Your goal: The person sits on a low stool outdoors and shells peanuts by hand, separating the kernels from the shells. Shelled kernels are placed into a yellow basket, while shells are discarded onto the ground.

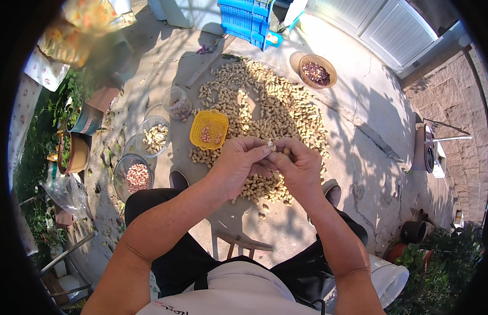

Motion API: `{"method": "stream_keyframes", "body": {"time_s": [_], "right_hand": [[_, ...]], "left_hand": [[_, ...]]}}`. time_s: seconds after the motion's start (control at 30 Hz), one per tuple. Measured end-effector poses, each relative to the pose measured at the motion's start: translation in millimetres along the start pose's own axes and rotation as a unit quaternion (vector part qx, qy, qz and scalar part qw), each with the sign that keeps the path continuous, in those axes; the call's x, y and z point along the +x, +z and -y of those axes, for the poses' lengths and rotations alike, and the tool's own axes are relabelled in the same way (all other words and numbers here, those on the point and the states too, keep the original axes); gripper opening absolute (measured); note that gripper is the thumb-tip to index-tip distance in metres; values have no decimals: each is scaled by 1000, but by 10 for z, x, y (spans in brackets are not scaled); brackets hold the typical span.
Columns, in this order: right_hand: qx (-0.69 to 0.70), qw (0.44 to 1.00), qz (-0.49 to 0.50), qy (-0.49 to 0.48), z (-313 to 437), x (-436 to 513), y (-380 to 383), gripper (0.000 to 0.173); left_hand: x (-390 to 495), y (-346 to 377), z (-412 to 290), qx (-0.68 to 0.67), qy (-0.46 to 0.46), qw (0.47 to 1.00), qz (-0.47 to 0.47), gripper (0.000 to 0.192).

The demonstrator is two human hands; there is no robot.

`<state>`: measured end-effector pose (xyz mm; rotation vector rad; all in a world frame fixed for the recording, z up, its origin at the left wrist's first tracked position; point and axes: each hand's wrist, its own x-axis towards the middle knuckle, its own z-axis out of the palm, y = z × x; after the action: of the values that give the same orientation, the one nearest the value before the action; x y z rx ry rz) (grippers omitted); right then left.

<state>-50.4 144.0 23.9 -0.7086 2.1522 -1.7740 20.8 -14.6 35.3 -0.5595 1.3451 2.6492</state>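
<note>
My left hand (244,157) and my right hand (302,165) meet above a heap of unshelled peanuts (273,118) on the concrete. Between their fingertips they pinch a peanut pod (271,147), which looks cracked, with a pale inside showing. Another pod (286,151) appears tucked in the fingers of my right hand. Just left of my hands a yellow plastic basket (209,112) holds some pink kernels. Farther left, a clear bowl (165,136) contains empty shells. Pink-and-white kernels fill part of a glass bowl (122,175) near my left knee.
A clear plastic tub (174,92) with a few kernels stands behind the shell bowl. Dark red kernels lie in a brown bowl (331,71) beyond the heap. Blue crates (246,19) stand at the back. Flowerpots (79,153) line the left, and a white bucket (389,277) is at lower right.
</note>
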Motion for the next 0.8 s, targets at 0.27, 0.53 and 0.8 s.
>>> {"method": "stream_keyframes", "body": {"time_s": [0.27,0.53,0.8], "right_hand": [[-137,978,-15,-158,86,-5,22,20],[-152,970,-52,-184,79,-6,88,16],[-90,985,-36,-143,71,14,87,12]], "left_hand": [[20,-1,78,41,45,998,-16,18],[30,78,142,-1,53,997,-61,20],[21,87,91,13,72,996,-53,18]]}}
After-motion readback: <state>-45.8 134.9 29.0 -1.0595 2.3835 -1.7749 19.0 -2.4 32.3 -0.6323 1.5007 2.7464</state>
